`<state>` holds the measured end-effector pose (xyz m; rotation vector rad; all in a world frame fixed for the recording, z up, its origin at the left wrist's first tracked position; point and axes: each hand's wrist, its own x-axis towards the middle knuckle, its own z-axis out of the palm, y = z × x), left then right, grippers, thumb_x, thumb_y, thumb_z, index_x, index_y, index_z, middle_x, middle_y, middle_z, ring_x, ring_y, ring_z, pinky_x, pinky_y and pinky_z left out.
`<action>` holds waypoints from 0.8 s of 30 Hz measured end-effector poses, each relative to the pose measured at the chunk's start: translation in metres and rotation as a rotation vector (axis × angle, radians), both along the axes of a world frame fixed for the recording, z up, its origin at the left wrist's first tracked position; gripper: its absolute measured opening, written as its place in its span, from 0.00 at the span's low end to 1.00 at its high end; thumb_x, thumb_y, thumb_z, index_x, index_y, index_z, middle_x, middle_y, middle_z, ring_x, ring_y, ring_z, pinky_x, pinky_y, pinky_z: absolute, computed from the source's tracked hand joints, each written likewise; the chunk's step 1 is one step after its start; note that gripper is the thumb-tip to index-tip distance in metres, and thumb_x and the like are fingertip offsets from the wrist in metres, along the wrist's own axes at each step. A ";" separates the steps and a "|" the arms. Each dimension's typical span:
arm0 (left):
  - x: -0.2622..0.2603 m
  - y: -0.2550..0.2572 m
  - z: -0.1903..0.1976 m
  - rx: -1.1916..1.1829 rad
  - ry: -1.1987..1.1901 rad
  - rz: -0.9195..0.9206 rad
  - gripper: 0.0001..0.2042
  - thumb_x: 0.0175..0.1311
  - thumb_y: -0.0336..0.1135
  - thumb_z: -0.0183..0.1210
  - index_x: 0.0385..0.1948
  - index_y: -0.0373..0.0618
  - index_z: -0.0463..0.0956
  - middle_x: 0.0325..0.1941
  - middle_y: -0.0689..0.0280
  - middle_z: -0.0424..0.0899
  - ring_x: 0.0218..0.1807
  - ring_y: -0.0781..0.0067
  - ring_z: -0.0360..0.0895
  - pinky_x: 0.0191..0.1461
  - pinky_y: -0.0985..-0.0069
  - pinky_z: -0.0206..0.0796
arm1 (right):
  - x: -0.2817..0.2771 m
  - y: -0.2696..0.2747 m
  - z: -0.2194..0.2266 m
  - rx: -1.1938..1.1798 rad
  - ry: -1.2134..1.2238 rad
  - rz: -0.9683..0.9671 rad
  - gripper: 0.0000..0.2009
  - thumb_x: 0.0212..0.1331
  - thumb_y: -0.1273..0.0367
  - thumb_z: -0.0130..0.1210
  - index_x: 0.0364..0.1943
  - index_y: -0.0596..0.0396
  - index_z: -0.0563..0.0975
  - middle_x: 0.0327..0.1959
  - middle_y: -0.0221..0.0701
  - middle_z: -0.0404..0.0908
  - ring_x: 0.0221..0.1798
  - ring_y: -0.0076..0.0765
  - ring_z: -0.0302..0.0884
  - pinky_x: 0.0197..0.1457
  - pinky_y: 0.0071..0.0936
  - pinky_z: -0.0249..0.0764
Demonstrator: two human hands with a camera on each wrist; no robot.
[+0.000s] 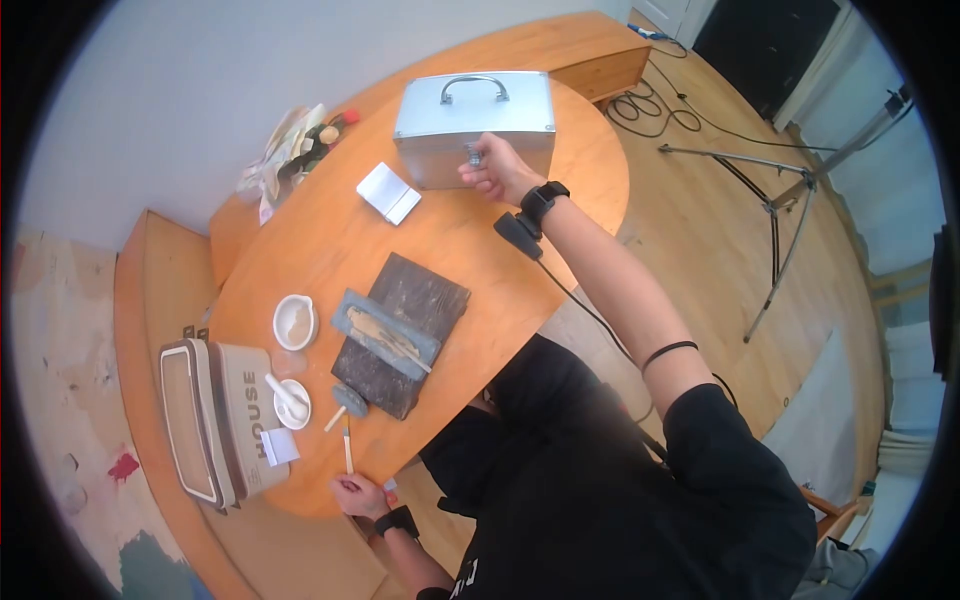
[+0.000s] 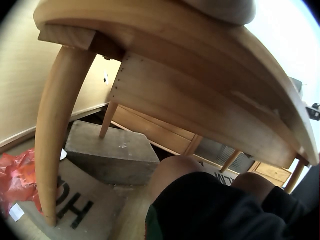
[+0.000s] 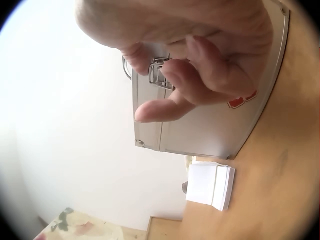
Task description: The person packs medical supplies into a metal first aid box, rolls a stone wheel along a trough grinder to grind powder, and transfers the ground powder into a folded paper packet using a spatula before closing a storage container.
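Observation:
My right hand (image 1: 497, 172) is at the front of a silver metal case (image 1: 478, 100) with a curved top handle. Its thumb and curled fingers pinch the case's wire latch (image 3: 159, 74); the index finger points away from it. A banded stack of white paper (image 3: 202, 184) lies beside the case. At the near table edge rests my left hand (image 1: 360, 495), its fingers loosely bent beside the end of a thin brush (image 1: 348, 447). Only a bit of that hand (image 2: 222, 9) shows in the left wrist view. A grey disc-shaped piece (image 1: 349, 400) sits above the brush.
Mid-table, a grey tray (image 1: 352, 301) holding a brown piece lies on a dark board (image 1: 403, 272). Left of them are a white bowl (image 1: 282, 318), a small mortar with a white pestle (image 1: 286, 396), a folded white card (image 1: 280, 447) and a storage box (image 1: 243, 375).

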<state>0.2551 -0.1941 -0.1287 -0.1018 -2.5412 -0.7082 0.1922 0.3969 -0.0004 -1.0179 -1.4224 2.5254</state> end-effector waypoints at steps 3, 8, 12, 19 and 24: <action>0.000 0.000 -0.001 0.024 -0.041 0.027 0.10 0.61 0.32 0.55 0.21 0.46 0.65 0.16 0.69 0.60 0.18 0.71 0.59 0.23 0.70 0.49 | -0.003 -0.003 -0.008 -0.015 0.006 -0.010 0.16 0.61 0.55 0.46 0.33 0.53 0.74 0.22 0.25 0.76 0.18 0.18 0.56 0.18 0.17 0.50; 0.001 0.000 -0.001 0.017 -0.011 0.028 0.09 0.60 0.32 0.55 0.22 0.46 0.65 0.16 0.69 0.60 0.18 0.71 0.59 0.23 0.70 0.49 | -0.001 -0.013 -0.027 0.080 0.134 -0.042 0.13 0.63 0.59 0.47 0.31 0.52 0.75 0.25 0.25 0.78 0.18 0.18 0.58 0.20 0.19 0.53; 0.001 0.000 -0.001 0.042 -0.047 0.028 0.09 0.60 0.33 0.55 0.22 0.46 0.65 0.16 0.69 0.60 0.19 0.71 0.59 0.23 0.70 0.50 | 0.009 -0.019 -0.020 0.379 -0.022 0.006 0.18 0.65 0.53 0.52 0.38 0.55 0.78 0.28 0.25 0.79 0.20 0.19 0.61 0.22 0.19 0.58; 0.002 0.002 0.002 0.037 -0.087 0.054 0.10 0.61 0.34 0.56 0.23 0.46 0.65 0.17 0.69 0.59 0.20 0.72 0.59 0.25 0.70 0.51 | 0.045 0.010 -0.023 1.029 -0.076 0.274 0.21 0.63 0.51 0.55 0.36 0.58 0.82 0.26 0.31 0.83 0.26 0.32 0.78 0.31 0.31 0.72; 0.000 0.001 0.000 0.033 -0.102 0.045 0.09 0.61 0.34 0.55 0.23 0.46 0.65 0.17 0.69 0.60 0.19 0.71 0.60 0.24 0.69 0.51 | 0.082 0.022 0.054 1.593 -0.027 0.113 0.16 0.58 0.55 0.60 0.31 0.56 0.82 0.28 0.38 0.84 0.29 0.45 0.79 0.37 0.37 0.75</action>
